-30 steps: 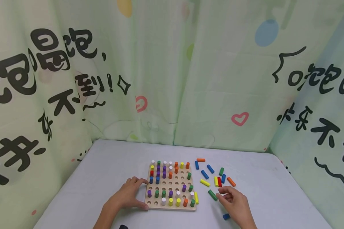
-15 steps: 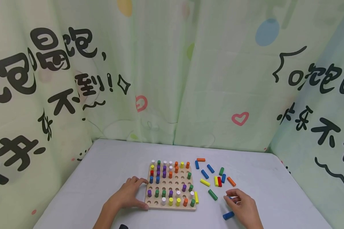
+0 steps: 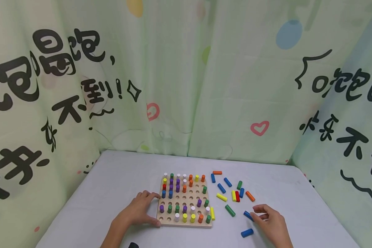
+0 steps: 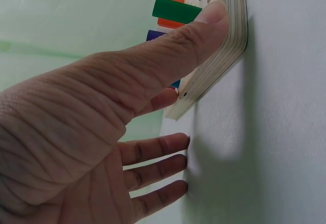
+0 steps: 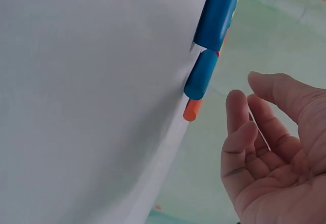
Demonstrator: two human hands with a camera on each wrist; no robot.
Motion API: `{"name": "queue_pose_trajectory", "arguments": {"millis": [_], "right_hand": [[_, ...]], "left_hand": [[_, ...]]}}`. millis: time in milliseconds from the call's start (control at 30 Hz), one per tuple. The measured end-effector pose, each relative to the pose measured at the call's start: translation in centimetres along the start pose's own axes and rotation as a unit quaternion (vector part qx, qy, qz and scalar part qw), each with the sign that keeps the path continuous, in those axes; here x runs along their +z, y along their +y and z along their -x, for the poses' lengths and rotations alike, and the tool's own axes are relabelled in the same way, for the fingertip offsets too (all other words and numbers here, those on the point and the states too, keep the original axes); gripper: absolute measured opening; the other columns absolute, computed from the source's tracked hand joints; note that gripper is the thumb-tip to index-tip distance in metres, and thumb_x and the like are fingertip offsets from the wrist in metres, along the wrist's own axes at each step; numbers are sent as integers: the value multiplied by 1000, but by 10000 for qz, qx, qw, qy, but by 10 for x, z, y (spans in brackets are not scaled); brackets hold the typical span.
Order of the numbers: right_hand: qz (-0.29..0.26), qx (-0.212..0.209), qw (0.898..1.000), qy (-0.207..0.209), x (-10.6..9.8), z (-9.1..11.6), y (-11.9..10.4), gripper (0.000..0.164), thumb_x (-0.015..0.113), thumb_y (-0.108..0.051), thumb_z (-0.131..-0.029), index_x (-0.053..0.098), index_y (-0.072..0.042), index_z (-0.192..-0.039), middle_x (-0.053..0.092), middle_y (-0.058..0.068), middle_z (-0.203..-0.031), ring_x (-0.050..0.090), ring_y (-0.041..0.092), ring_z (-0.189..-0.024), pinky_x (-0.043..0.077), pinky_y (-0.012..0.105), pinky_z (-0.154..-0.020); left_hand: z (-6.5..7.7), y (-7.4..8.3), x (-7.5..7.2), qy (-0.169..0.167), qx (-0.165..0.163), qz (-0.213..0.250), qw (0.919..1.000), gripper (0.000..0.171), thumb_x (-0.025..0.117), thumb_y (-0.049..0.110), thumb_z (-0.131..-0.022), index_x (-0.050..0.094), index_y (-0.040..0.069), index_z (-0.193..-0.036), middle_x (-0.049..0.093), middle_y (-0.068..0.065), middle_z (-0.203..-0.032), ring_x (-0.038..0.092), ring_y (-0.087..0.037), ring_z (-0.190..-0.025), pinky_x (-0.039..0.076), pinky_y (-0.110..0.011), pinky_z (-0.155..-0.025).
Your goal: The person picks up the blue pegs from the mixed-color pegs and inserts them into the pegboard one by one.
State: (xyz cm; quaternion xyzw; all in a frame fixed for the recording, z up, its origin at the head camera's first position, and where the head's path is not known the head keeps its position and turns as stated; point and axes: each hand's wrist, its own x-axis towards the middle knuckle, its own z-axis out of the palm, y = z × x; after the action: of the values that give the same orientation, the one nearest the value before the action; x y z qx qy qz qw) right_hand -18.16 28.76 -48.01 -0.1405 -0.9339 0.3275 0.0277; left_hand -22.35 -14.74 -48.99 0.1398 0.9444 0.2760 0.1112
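Note:
A wooden pegboard (image 3: 186, 198) with upright coloured pegs lies flat on the table. My left hand (image 3: 141, 210) rests at its left side, the thumb on the near left corner and the index finger at the side edge. In the left wrist view, the thumb (image 4: 188, 46) lies along the board's edge while the other fingers stretch out below. To the right of the board, my right hand (image 3: 272, 222) has its fingertips close by a blue peg (image 3: 248, 215). The right wrist view shows loosely curved fingers (image 5: 239, 158) with nothing between them.
Another blue peg (image 3: 247, 233) lies nearer the front. Several loose pegs spread right of the board, including a green peg (image 3: 230, 210), a red peg (image 3: 237, 196) and an orange peg (image 3: 250, 196). A yellow peg (image 3: 212, 214) leans by the board's right edge. A patterned curtain (image 3: 186, 86) hangs behind.
My right hand has moved right, away from the green peg and past the two blue pegs, which now show more fully. My left hand and the board have stayed in place.

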Motion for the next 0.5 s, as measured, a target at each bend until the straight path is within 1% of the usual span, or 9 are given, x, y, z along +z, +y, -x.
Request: {"name": "queue_pose_trajectory", "arguments": {"millis": [300,500], "right_hand": [[41,11,9999,-148,0,-5,4,26,76,-4,-90,67,4,-113,72,15,-101,61,20,-82,57,35,-74],[170,66,9993,-339,0,-8,7,25,76,-5,-89,68,4,-111,72,14,-100,60,20,-80,54,35,-72]], "left_hand": [[-1,0,0,-33,-12,31,10000,83,96,49,-63,60,18,-132,56,-12,-126,51,-32,-116,45,-59,-104],[-2,-1,1,-37,11,16,10000,84,96,50,-63,60,18,-132,56,-12,-126,50,-32,-116,44,-59,-104]]}}
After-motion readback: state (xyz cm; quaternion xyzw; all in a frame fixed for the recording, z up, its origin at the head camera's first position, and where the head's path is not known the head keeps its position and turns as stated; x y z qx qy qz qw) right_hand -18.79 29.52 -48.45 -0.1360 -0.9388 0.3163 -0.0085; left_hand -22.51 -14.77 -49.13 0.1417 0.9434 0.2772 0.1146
